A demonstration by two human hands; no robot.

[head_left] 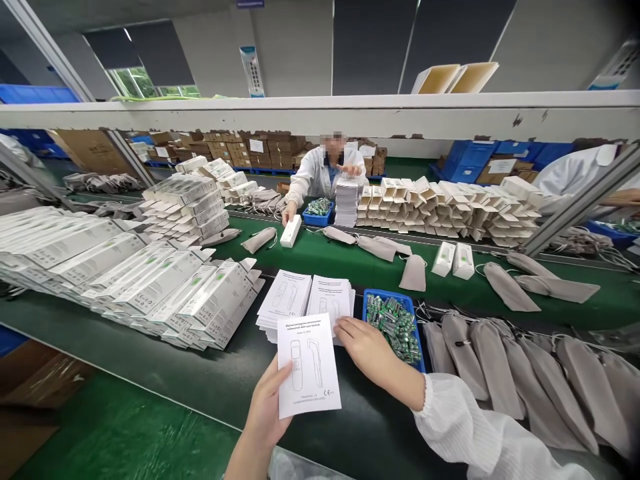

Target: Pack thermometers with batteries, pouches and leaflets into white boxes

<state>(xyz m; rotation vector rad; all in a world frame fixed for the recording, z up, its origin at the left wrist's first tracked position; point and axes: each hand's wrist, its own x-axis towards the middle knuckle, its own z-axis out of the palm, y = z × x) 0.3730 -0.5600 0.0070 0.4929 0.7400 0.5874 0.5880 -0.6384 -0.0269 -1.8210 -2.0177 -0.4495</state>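
A white printed manual [309, 367] is gripped at its left edge by my left hand [270, 403], thumb on top. My right hand [367, 347] rests at the right stack of manuals [330, 293], its fingertips at the lower right edge beside the held manual; whether it grips a sheet is hidden. Another stack of manuals [284, 297] stands directly to the left. A blue tray [423, 357] of green-wrapped batteries [393, 327] sits right of the stacks, close to my right hand.
Flattened white boxes [150, 280] lie in rows at the left. Grey pouches [505, 367] fill the right side. Across the green belt [345, 267], a person [320, 173] touches a small white box [291, 231]. A white shelf beam [320, 117] crosses overhead.
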